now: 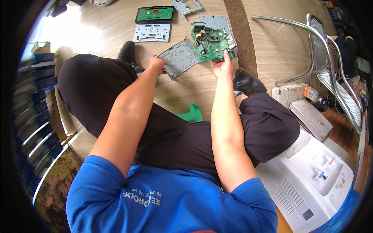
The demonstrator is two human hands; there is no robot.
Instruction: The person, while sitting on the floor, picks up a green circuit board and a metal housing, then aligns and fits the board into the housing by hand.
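Observation:
My left hand (pixel 157 65) grips the near left end of a grey perforated metal plate (pixel 181 56), tilted above the floor. My right hand (pixel 223 65) holds the lower edge of a green circuit board (pixel 214 46) bearing connectors and components, the thumb on its top. The plate's right edge is close to the board's left edge; whether they touch I cannot tell. Behind the board shows another flat grey metal plate (pixel 217 21). At the upper left, a black-framed green circuit panel (pixel 155 15) lies just beyond a metal bracket plate (pixel 152 32). A cut-out metal frame (pixel 186 7) lies at the top.
A green plastic stool edge (pixel 195 113) shows between my legs, and black shoes flank the work. To the right are a chrome-framed chair (pixel 320 43), a white box (pixel 311 119) and a white water dispenser (pixel 309 180). Stacked blue-and-white items (pixel 43 84) stand left. Another person's arm shows far right.

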